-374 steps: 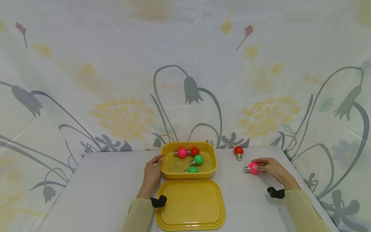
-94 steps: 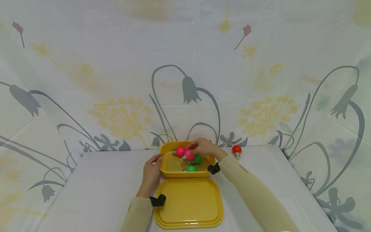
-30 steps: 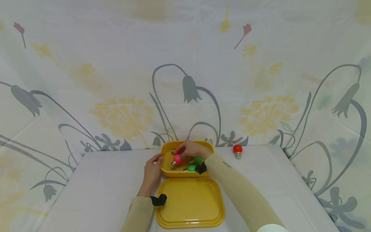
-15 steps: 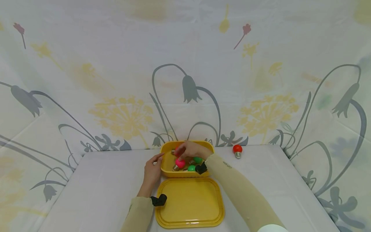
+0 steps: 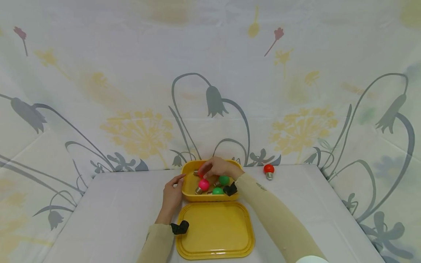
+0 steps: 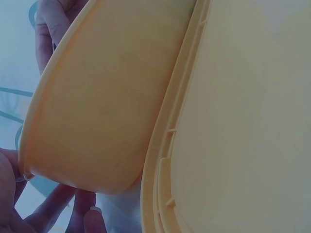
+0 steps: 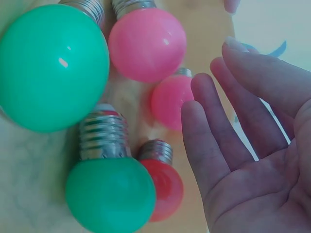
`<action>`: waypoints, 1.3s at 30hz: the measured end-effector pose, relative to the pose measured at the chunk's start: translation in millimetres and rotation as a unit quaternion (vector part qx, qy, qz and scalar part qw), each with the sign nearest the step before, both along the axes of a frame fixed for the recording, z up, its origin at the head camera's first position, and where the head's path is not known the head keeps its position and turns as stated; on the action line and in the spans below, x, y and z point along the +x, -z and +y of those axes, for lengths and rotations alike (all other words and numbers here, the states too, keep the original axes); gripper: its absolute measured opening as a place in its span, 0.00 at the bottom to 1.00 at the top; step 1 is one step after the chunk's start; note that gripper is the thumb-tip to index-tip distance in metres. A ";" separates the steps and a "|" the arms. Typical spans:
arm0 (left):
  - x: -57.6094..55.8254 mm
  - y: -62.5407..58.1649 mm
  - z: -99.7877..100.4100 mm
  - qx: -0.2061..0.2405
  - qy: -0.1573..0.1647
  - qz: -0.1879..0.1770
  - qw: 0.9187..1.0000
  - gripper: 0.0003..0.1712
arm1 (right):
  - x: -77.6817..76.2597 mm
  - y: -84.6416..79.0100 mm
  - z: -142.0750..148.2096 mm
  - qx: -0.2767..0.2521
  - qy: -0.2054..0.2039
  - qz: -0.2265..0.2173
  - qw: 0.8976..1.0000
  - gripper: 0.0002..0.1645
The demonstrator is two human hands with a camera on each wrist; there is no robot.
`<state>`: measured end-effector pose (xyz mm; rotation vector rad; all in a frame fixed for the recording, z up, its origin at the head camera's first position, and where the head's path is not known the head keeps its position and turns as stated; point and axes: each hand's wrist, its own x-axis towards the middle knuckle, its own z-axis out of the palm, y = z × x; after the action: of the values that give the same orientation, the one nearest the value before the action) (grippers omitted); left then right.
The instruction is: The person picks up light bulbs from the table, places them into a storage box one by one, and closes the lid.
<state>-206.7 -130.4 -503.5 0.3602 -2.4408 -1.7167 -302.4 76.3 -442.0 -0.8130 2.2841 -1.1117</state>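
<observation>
My right hand (image 5: 217, 168) is over the yellow box (image 5: 210, 198). In the right wrist view its fingers (image 7: 204, 150) are loosely bent, holding nothing. Below them in the box lie a pink light bulb (image 5: 204, 185), a second pink bulb (image 7: 172, 102), a red bulb (image 7: 164, 189) and two green bulbs (image 5: 224, 180). The hand covers part of the box in the head view. My left hand (image 5: 172, 193) holds the box at its left end, with a digit at the rim and other fingers against the outer wall, as the left wrist view shows.
A yellow lid (image 5: 215, 230) lies flat in front of the box. One more red bulb (image 5: 269, 169) rests on the white table (image 5: 121, 212) right of the box, near the back. A floral cloth (image 5: 210, 91) hangs behind the table.
My right hand carried a pink bulb from the table's right side into the box. It has let that bulb go beside the other bulbs. The left hand stays at the box's left end.
</observation>
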 end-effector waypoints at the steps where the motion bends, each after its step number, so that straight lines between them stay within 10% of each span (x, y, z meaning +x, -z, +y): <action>1: 0.0 -0.1 0.0 0.001 -0.001 0.000 1.000 0.18 | -0.3 -0.9 0.9 -0.001 -0.001 0.000 1.000 0.17; 39: 0.6 0.6 0.2 0.003 0.003 0.009 1.000 0.18 | -5.5 -12.6 81.3 -0.030 0.084 0.004 0.996 0.17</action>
<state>-206.1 -130.2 -504.1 0.3372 -2.4271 -1.7232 -307.9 157.6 -429.4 -0.6578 2.3722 -1.2574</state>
